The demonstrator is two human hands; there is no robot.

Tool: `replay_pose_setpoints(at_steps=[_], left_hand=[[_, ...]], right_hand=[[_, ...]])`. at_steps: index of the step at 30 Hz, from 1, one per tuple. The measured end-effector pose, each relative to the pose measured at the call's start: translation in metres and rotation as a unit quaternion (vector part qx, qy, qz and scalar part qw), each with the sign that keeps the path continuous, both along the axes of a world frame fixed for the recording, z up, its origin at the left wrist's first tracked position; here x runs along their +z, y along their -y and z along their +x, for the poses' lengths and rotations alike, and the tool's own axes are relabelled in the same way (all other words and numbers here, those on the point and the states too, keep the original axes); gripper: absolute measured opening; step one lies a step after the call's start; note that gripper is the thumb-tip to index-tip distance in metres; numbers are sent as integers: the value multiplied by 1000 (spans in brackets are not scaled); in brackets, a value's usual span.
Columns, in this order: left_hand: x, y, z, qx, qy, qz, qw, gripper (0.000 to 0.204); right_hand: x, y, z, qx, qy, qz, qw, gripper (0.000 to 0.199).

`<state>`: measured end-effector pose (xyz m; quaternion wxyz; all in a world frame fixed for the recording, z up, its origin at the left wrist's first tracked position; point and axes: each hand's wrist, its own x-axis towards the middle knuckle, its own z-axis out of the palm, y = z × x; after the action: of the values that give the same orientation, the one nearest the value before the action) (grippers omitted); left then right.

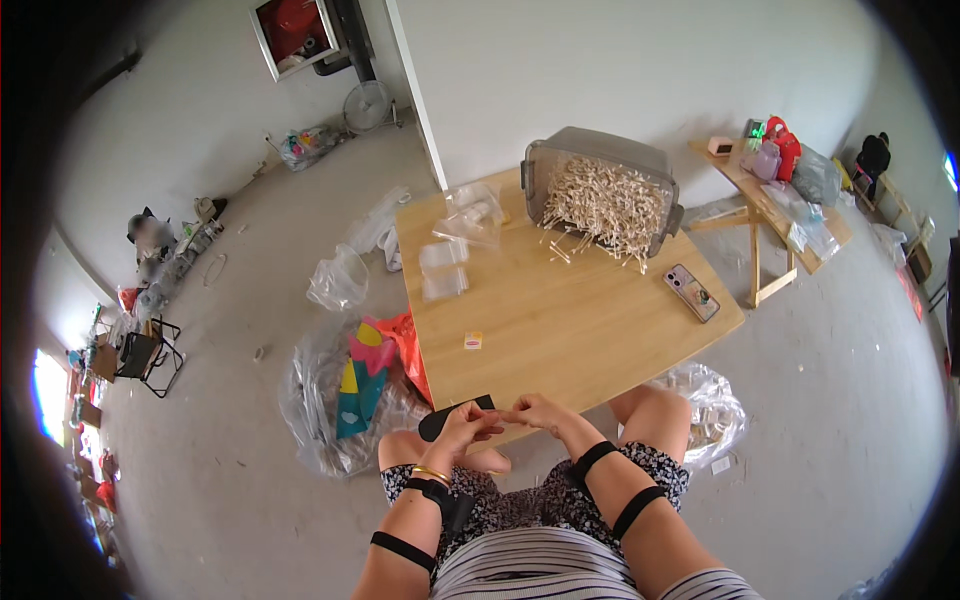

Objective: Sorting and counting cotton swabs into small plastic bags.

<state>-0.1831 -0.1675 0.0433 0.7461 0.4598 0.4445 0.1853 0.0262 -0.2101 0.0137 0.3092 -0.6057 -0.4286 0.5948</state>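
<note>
My left hand and my right hand meet just above the near edge of the wooden table. Both have their fingers closed in a pinch, fingertips almost together. Whatever they hold is too small to make out. Under my left hand lies a flat black object, partly covered. A small yellow-and-white card rests on the tabletop beyond. At the table's far side a grey plastic bin lies tipped toward me, with a heap of short pale sticks like cotton swabs spilling from its mouth.
Clear plastic bags lie at the table's left, a phone at its right. Plastic sacks stand on the floor on the left and right of my legs. A side table holds bags. Another person is far left.
</note>
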Motion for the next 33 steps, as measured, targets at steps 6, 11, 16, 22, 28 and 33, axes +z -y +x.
replay_pose_setpoints(at_steps=[6, 11, 16, 22, 28, 33], left_hand=[[-9, -3, -1, -8, 0, 35, 999, 29], [2, 10, 13, 41, -24, 63, 997, 29], [20, 36, 12, 3, -6, 181, 983, 35], [101, 71, 1, -241, -202, 267, 911, 57], [117, 91, -10, -73, 28, 388, 918, 59], [164, 110, 5, -146, 72, 235, 958, 38]], right_hand=[[0, 3, -10, -68, 15, 85, 994, 36], [15, 12, -25, -69, 280, 308, 907, 19], [42, 29, -20, -96, 236, 324, 911, 17], [117, 69, 2, -129, -48, 201, 970, 19], [165, 101, -2, -150, -140, 262, 943, 15], [185, 113, -12, -153, -176, 301, 925, 14]])
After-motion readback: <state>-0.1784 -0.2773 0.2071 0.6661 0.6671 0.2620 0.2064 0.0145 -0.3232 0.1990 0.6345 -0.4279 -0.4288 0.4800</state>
